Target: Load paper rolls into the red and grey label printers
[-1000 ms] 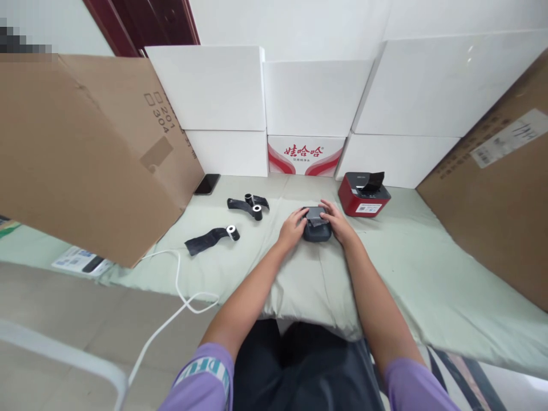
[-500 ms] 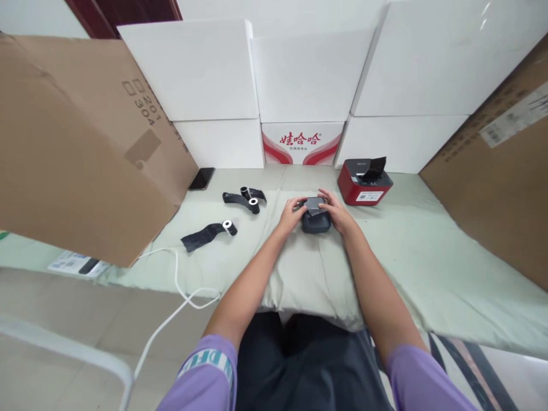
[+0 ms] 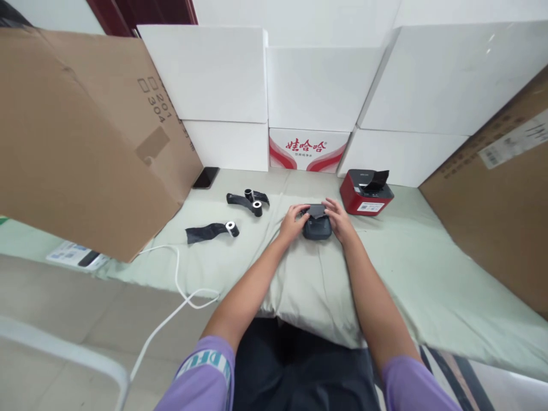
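A small dark portable printer (image 3: 317, 229) with rounded corners lies on the cloth-covered surface in front of me. Its lid (image 3: 317, 210) is at the far side, and a dark paper strip (image 3: 315, 216) shows along the lid's near edge. My left hand (image 3: 294, 221) grips the printer's left side, fingers bent over the lid's edge. From the right, my right hand (image 3: 338, 218) holds the other side of the lid, its thumb near the top. The undersides of my fingers are hidden.
A red printer (image 3: 367, 197) with black paper sticking out stands at the back right. Several small rolls with black strips (image 3: 208, 232) lie to the left, near a phone (image 3: 206, 177). White boxes (image 3: 222, 74) and brown cardboard (image 3: 85, 131) enclose the surface. A white cable (image 3: 176, 268) hangs over the front edge.
The lid looks flatter and darker than before, with both hands still at its sides. My view has shifted and tilted slightly; the rolls and red printer have stayed in place.
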Tool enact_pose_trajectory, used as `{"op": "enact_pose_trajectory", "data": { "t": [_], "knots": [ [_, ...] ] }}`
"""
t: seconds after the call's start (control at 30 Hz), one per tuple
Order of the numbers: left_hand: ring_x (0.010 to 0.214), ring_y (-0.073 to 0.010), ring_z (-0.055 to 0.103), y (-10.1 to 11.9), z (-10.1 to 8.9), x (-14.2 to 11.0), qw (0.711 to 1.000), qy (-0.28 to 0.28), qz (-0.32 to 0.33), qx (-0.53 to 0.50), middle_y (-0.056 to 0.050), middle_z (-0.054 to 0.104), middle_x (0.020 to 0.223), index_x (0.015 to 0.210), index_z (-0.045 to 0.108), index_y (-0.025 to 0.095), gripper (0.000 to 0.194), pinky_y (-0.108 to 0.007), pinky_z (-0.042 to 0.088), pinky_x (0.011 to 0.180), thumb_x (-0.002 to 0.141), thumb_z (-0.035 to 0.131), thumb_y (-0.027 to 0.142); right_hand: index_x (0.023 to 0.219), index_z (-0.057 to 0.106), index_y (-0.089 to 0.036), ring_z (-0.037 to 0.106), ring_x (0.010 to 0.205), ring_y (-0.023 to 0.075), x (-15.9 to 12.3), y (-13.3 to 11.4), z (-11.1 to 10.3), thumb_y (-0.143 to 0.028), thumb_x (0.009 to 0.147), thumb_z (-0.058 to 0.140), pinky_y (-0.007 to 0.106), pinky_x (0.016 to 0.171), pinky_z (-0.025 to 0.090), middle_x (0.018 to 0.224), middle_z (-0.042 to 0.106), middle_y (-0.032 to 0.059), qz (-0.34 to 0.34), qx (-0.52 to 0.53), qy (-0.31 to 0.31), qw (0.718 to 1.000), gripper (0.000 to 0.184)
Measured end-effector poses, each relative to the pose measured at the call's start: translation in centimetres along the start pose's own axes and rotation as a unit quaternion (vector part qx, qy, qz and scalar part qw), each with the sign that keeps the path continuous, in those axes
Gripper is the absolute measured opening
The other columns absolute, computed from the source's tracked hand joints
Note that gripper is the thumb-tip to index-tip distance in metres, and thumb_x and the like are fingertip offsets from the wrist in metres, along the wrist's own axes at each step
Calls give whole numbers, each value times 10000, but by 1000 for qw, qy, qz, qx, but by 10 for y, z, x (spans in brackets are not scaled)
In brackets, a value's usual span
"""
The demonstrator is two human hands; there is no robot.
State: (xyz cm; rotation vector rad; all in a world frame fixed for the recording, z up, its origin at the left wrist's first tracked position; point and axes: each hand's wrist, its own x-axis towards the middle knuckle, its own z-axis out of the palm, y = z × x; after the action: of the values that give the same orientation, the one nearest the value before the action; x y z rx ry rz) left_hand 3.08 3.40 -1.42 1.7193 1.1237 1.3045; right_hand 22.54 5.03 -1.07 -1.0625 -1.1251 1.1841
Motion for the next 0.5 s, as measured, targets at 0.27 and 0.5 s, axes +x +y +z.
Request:
{"op": "enact_pose_trajectory", "data": {
  "t": [0.27,0.5],
  "knots": [
    [1247,-224,590,2,0,0,1000,8,-10,-1,-85,622,1286,1192,715,242,333,-388,449,1126,879,630,166,1084,669,-294,672,1161,229,2,2,-3,-305,644,795,395,1050,521,1151,748,29,14,101,25,994,459],
    [1251,-235,588,5,-2,-1,1000,6,-3,2,-90,622,1287,1192,716,241,326,-398,460,1113,887,625,170,1035,686,-289,694,1120,224,2,1,-4,-280,636,811,381,1000,552,1093,765,20,16,136,23,990,417]
  ]
}}
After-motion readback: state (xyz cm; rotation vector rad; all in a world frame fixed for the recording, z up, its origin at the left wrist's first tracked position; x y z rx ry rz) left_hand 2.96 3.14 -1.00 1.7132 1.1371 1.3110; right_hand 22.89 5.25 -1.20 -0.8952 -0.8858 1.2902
